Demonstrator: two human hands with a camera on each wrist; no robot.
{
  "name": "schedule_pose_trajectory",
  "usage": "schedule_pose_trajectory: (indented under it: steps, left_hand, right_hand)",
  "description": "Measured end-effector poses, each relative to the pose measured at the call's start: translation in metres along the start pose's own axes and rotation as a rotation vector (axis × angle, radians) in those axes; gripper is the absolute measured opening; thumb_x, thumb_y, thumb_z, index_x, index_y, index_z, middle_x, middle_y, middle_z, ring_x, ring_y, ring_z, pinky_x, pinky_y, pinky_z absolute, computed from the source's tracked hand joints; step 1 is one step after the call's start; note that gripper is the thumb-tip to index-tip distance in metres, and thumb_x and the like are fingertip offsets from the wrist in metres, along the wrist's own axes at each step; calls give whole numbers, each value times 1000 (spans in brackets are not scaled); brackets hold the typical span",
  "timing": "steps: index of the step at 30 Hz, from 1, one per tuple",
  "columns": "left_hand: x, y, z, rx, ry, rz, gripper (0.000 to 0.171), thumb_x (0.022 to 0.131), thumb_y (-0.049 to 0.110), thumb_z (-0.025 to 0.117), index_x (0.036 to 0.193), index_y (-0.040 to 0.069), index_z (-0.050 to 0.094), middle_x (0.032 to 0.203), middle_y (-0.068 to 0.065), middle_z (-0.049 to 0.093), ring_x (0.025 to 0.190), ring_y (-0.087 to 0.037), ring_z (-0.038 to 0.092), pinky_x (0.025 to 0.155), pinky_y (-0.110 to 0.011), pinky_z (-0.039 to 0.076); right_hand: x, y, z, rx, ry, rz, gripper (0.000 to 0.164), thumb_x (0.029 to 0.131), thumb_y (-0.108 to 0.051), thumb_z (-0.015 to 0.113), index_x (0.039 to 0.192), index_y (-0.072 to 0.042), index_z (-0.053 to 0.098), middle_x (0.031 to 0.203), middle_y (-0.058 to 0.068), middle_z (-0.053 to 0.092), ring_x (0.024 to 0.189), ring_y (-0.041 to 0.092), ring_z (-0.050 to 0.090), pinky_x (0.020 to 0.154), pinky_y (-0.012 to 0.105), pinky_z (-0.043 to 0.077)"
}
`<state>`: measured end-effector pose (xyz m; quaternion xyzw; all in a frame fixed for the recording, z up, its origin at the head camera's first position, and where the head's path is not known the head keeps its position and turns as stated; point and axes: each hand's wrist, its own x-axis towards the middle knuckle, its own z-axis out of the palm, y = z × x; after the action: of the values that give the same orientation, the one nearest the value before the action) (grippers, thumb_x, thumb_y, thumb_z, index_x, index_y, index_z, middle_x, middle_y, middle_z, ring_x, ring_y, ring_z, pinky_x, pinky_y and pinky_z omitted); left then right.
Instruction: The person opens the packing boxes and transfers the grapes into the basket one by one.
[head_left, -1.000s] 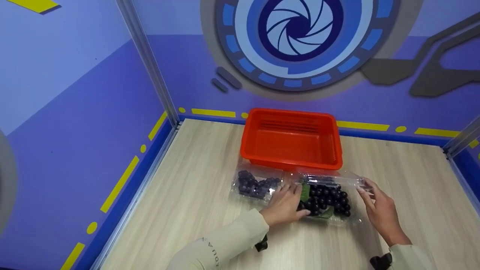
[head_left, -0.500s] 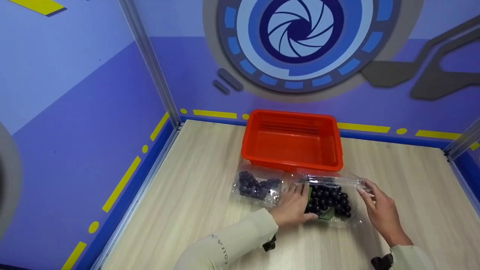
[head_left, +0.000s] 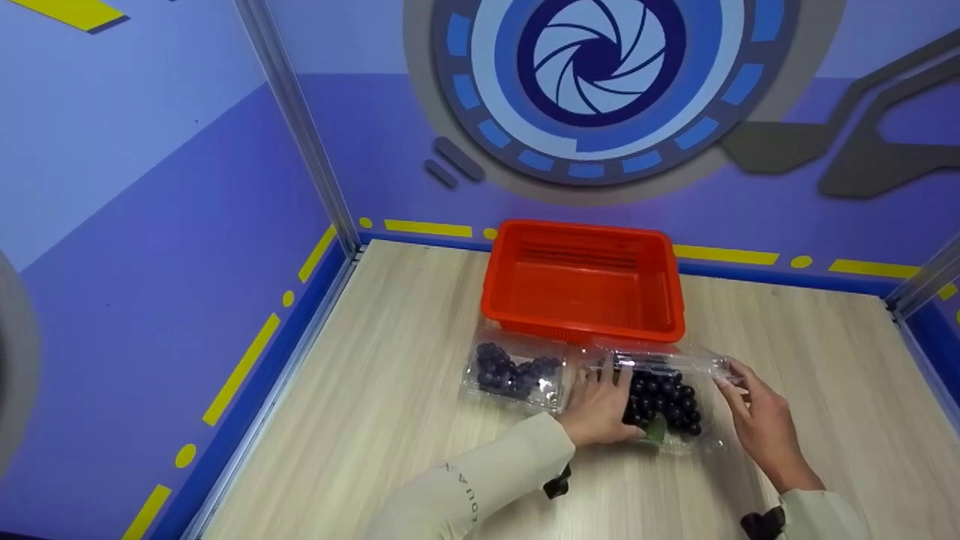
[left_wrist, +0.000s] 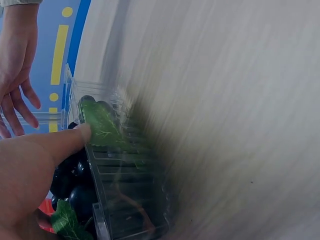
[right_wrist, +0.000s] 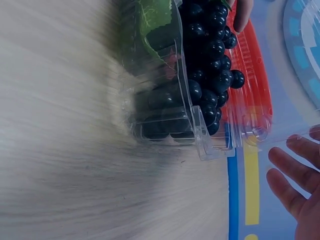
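A clear plastic clamshell box (right_wrist: pixel 160 107) stands on the table with its lid (head_left: pixel 667 361) raised along the far side. Dark grapes (head_left: pixel 671 397) fill it, and green leaves (left_wrist: pixel 102 125) show through its near wall. My left hand (head_left: pixel 600 409) lies over the left part of the grapes, fingers spread toward the back. Its thumb reaches the near rim in the left wrist view. With thumb and fingers, my right hand (head_left: pixel 769 424) holds the lid's right end. To the left, a second clear box (head_left: pixel 517 375) contains another bunch of dark grapes.
A red plastic basket (head_left: pixel 581 322) stands directly behind the two boxes, near the back wall. The boxes are on a wooden table (head_left: pixel 360 420). Blue and purple panels (head_left: pixel 187 247) enclose the left and back sides.
My left hand has slid to the right across the grapes, covering the leaf at their left side. My right hand and the lid have stayed in place.
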<state>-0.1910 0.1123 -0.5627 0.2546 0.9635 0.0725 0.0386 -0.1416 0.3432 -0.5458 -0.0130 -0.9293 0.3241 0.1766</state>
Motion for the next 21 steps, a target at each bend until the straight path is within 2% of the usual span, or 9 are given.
schedule_pose_trajectory:
  steps: [4, 5, 8, 10, 11, 14, 17, 19, 21]
  left_hand:
    - [4, 2, -1, -9, 4, -5, 113, 64, 67, 77, 152, 24, 20, 158, -14, 26, 128, -32, 52, 116, -52, 27]
    - [5, 3, -1, -9, 6, -6, 114, 63, 66, 78, 152, 25, 20, 157, -15, 27, 128, -32, 52, 116, -52, 27]
    - [8, 6, -1, -3, 19, -6, 113, 61, 63, 81, 151, 27, 23, 155, -17, 30, 126, -33, 54, 115, -53, 28]
    - [9, 7, -2, -8, 19, -8, 110, 62, 61, 82, 150, 28, 24, 154, -17, 31, 126, -34, 53, 115, -53, 28]
    - [9, 8, -3, -9, 20, -6, 108, 62, 60, 82, 149, 30, 25, 154, -17, 31, 125, -34, 54, 115, -54, 28]
    - [9, 8, -4, -17, 24, 0, 101, 62, 58, 83, 145, 33, 31, 153, -16, 32, 119, -30, 58, 114, -55, 27]
    - [11, 8, -2, -19, 33, 1, 96, 61, 58, 83, 141, 36, 35, 150, -13, 38, 114, -26, 60, 113, -55, 28]
    - [13, 8, -2, -26, 30, -7, 94, 61, 59, 83, 140, 37, 36, 147, -11, 41, 116, -25, 59, 113, -54, 29]
    - [14, 9, -1, -32, 25, -19, 91, 61, 59, 83, 137, 37, 37, 145, -9, 43, 119, -26, 58, 112, -54, 30]
  right_hand:
    - [1, -1, 1, 0, 7, -4, 41, 101, -26, 50, 135, -3, 50, 119, 28, 62, 94, 45, 64, 79, 58, 50]
    - [1, -1, 1, -5, 9, -7, 41, 101, -26, 50, 135, -3, 50, 119, 28, 63, 94, 44, 64, 79, 54, 51]
    - [2, -1, 0, -15, 14, -15, 41, 100, -27, 51, 134, -4, 52, 118, 25, 64, 96, 42, 65, 76, 33, 52]
    - [2, -1, -1, -18, 17, -21, 41, 100, -28, 51, 133, -4, 52, 117, 24, 65, 97, 40, 65, 74, 18, 47]
    - [3, -1, -1, -23, 19, -20, 41, 100, -28, 51, 133, -5, 53, 117, 23, 66, 98, 39, 65, 73, 16, 45]
    - [3, -2, 0, -24, 20, -16, 41, 101, -28, 51, 134, -5, 53, 117, 23, 66, 98, 39, 64, 73, 20, 49]
    - [2, -3, 1, -30, 12, 0, 42, 101, -30, 50, 134, -5, 52, 118, 23, 65, 99, 38, 64, 74, 30, 52]
    - [1, -3, 2, -33, 10, 8, 43, 101, -31, 50, 135, -5, 52, 119, 22, 65, 100, 37, 64, 74, 30, 51]
    - [0, -4, 3, -29, 8, 10, 43, 101, -31, 49, 135, -4, 51, 119, 23, 64, 100, 38, 64, 76, 39, 54]
